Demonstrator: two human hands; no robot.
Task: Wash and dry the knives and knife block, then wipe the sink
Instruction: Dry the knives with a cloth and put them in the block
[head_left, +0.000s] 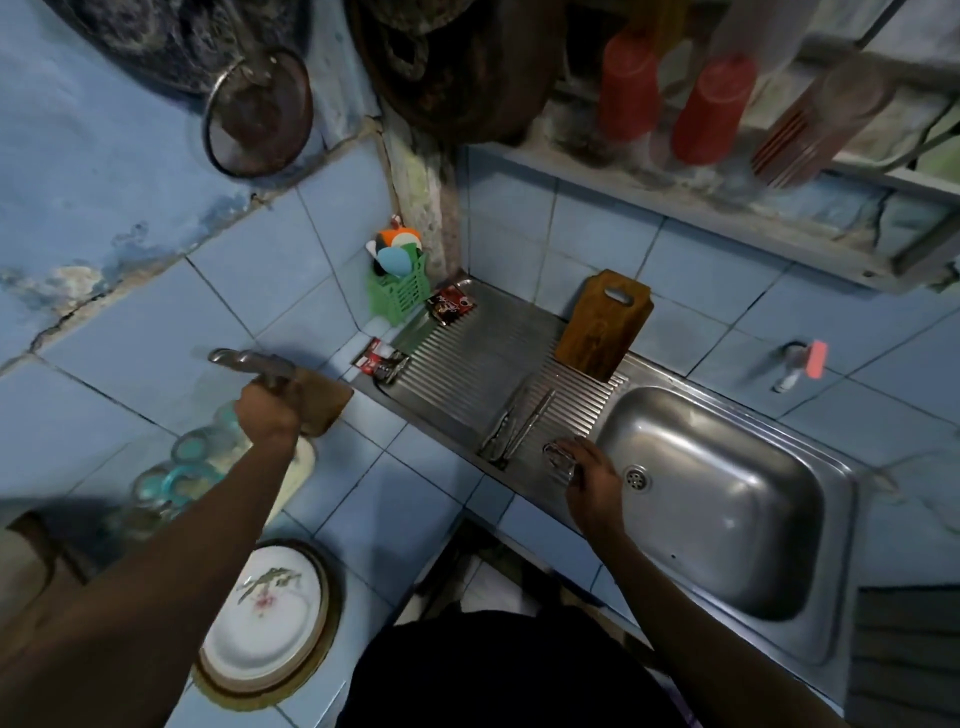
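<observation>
On the left, the left hand (267, 415) is curled tight around a metal knife handle (249, 359). The handle sticks out of a brown wooden knife block (322, 402) and points to the left and a bit up. The block sits on the blue tiled counter (415, 499), just left of the steel drainboard (467, 364). The left arm reaches out long and straight from the bottom left corner.

Near that arm are some clear glasses with blue-green rims (182, 467), quite blurry. Closer in, a white plate with a flower (265, 618) lies on the counter.

Two knives (514, 423) lie side by side on the ridged drainboard. Their long sides run from the front edge up and to the right. I cannot tell which end is the blade.

The right hand (589, 473) rests at the front edge of the drainboard, right by the sink bowl (727, 499). Its fingers bend over a small shiny thing (558, 454), which is too blurry to name. I cannot tell if the fingers grip it or only touch it.

A wooden cutting board (602, 325) leans on the blue tiled wall behind the drainboard. A green basket (397, 296) stands in the corner. A tap (795, 364) sticks out of the wall on the right. Red cups (711, 109) hang on a rack above.
</observation>
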